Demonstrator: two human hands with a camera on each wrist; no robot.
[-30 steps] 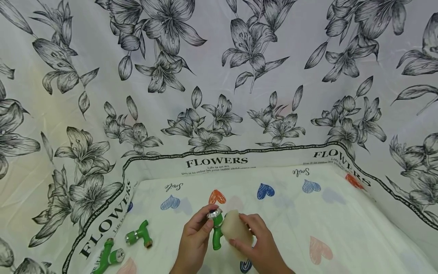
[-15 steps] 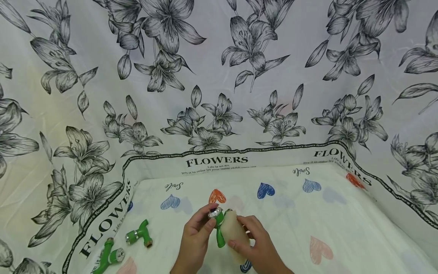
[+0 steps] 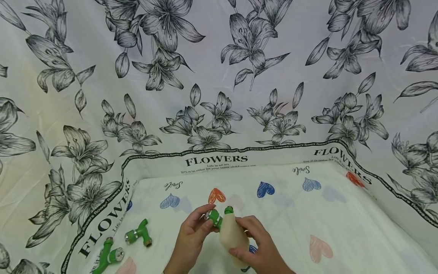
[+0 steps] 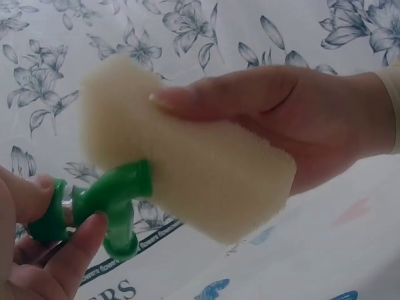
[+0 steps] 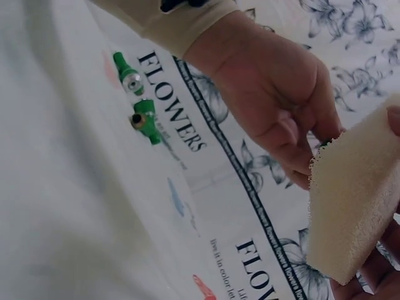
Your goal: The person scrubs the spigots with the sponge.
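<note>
A cream sponge (image 3: 233, 236) hides most of the green tap fitting (image 3: 215, 217) it presses against, above the heart-print desk (image 3: 308, 213); in the right wrist view the fitting is lost behind the left hand (image 3: 191, 239). Since 1 second ago the fitting has tilted, a second green end (image 3: 228, 209) now showing above the sponge. The left grip pinches the fitting's silver-ringed end; the right hand (image 3: 256, 243) wraps the sponge. 2 more green fittings (image 3: 138, 234) lie well left of the sponge.

Heart-print sheet (image 3: 308, 213) bears two green fittings (image 3: 138, 234).
</note>
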